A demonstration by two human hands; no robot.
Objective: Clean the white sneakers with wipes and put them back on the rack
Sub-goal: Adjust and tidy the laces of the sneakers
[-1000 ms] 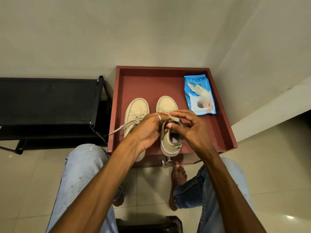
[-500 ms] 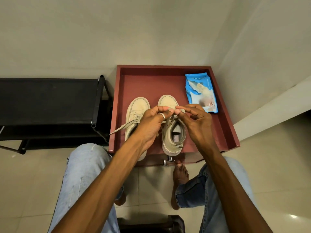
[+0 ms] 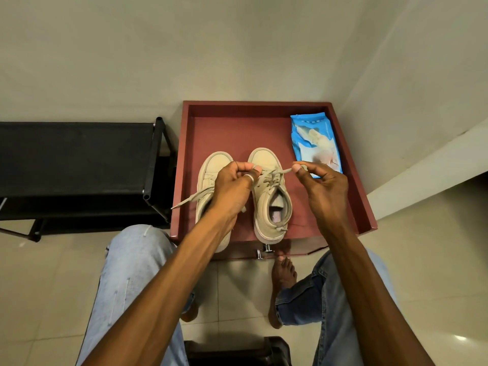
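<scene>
Two off-white sneakers stand side by side, toes away from me, on a red-brown tray-like top [image 3: 237, 128]. The right sneaker [image 3: 269, 207] shows its open collar. My left hand [image 3: 233, 186] pinches one end of its lace [image 3: 272, 175] and covers much of the left sneaker [image 3: 214, 165]. My right hand [image 3: 322, 186] pinches the other lace end, drawn out to the right. A loose lace of the left sneaker trails over the tray's left rim. A blue pack of wipes [image 3: 314, 141] lies at the tray's back right.
A black shoe rack [image 3: 76, 159] stands left of the tray against the wall. My knees in jeans and bare feet are on the tiled floor below. A dark object [image 3: 237, 350] sits at the bottom edge. A wall corner rises at the right.
My hands, close together over the right sneaker's tongue, have moved apart, each pulling a lace end outward. The sneaker's collar is now uncovered.
</scene>
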